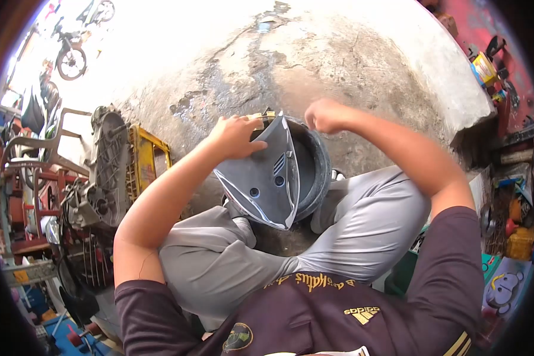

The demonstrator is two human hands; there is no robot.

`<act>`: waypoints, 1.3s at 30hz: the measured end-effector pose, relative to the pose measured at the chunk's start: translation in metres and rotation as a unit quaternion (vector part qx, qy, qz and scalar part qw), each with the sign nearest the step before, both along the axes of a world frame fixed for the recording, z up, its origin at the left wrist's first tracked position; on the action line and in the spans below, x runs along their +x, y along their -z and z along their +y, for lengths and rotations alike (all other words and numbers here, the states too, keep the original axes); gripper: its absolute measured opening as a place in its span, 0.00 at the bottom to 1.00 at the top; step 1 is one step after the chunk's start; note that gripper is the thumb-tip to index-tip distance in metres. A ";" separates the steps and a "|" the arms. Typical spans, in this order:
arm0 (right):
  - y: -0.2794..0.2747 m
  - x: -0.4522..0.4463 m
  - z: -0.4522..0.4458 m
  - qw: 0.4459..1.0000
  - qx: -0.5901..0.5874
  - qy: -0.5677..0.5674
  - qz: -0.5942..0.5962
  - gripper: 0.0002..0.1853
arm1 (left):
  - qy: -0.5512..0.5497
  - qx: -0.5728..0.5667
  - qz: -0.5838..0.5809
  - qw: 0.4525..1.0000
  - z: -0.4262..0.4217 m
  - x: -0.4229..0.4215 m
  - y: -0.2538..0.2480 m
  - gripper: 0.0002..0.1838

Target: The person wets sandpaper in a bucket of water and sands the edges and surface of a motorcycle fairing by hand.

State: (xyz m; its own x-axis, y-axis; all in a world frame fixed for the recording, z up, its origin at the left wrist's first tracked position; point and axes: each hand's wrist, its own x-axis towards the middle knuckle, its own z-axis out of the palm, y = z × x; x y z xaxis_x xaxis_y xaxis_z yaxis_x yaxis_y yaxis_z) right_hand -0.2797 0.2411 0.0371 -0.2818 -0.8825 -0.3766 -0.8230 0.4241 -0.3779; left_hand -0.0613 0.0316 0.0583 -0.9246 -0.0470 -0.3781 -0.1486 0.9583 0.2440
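A grey pointed plastic panel (258, 169), with two round holes and a row of slots, leans tilted across the top of a round dark tub (322, 166) between my knees. My left hand (237, 137) grips the panel's upper left edge, thumb lying on its face and fingers over the far side. Just beyond the tub's rim, my right hand (326, 116) is closed in a fist, apart from the panel. Whatever it may hold is hidden. A small yellowish piece (269, 114) shows at the panel's top end.
At left stand a metal engine casing (110, 157), a yellow crate (142, 157) and a brown plastic chair (62, 139). Wet patches mark the concrete floor (332, 71) ahead. On the right are a concrete ledge (457, 89) and shelves of tools and parts. A motorcycle wheel (72, 62) shows far left.
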 end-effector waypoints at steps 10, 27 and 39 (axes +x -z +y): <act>0.169 0.035 -0.008 0.983 0.169 0.044 -0.061 0.14 | -0.131 0.125 0.117 0.976 0.018 0.021 0.084 0.34; 0.292 0.103 -0.001 0.432 -0.075 0.611 -0.659 0.14 | -0.105 0.269 0.144 0.947 -0.004 0.039 0.089 0.21; 0.098 0.097 -0.022 0.708 -0.219 0.478 -0.471 0.07 | 0.004 0.261 0.146 0.954 0.008 0.054 0.096 0.18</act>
